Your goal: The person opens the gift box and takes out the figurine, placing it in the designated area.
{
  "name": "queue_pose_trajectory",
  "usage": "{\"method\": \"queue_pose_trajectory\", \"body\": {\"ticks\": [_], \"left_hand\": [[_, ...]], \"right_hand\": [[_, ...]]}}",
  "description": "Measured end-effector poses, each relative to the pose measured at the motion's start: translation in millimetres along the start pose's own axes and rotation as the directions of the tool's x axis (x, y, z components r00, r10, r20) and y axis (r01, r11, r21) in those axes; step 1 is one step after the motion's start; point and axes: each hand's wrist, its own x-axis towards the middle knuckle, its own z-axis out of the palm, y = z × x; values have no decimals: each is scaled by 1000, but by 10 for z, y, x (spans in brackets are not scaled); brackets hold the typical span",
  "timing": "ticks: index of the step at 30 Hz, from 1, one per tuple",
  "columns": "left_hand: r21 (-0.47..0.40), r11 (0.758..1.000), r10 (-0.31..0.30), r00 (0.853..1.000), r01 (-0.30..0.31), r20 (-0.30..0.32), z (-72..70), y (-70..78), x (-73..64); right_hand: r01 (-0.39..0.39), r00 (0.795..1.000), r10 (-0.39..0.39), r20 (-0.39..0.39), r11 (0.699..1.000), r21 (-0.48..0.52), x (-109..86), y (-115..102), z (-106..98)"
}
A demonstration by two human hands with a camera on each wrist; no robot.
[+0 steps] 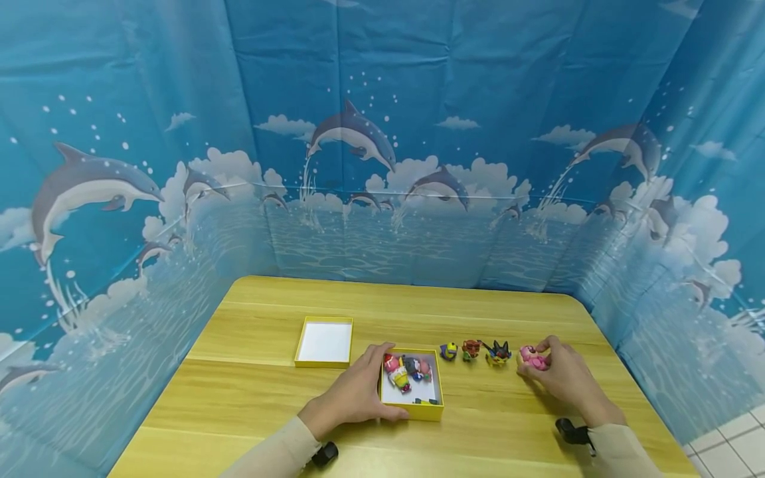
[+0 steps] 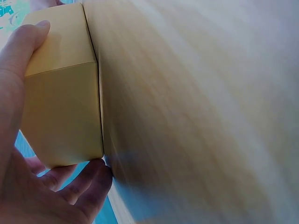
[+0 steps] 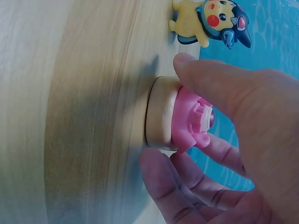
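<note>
A small yellow box [image 1: 425, 413], open at the top, stands on the table with my left hand [image 1: 358, 392] around its left side. That thumb lies on the near wall, the fingers at the far side. Inside are a red-and-yellow figurine [image 1: 398, 376], a grey-and-pink figurine [image 1: 416, 368] and a small dark piece [image 1: 426, 401]. On the right, my right hand [image 1: 568, 375] holds a pink figurine [image 3: 184, 116] on a cream base, thumb on one side and fingers on the other. The base is right at the tabletop. Beside it stands a yellow figurine with a dark hood [image 3: 191, 21].
Left of the box lies a yellow-edged lid [image 1: 325, 342], white inside up. A blue-and-yellow figurine [image 1: 449, 351] and a reddish-brown figurine [image 1: 471, 350] stand between box and hooded figurine. A dolphin-print curtain [image 1: 382, 245] hangs behind the wooden table [image 1: 239, 398].
</note>
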Motion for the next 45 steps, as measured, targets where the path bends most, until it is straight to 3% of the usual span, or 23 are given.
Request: {"method": "queue_pose_trajectory", "body": {"ticks": [8,22,35,45], "left_hand": [[-6,1000,0,1000,1,8,12,-3,-14],[-2,1000,2,1000,-2,-5,37,-25,-22],[2,1000,7,1000,-7,-5,79,-31,-41],[-5,1000,0,1000,0,-4,67,-28,-38]], "right_hand": [[-15,1000,15,8,1000,-7,-35,11,10],[-22,997,21,-68,1000,-12,-117,-82,-22],[31,990,-33,-140,999,-18,-195,-218,-38],[109,959,-115,-260,993,-39,-294,-431,-32]]}}
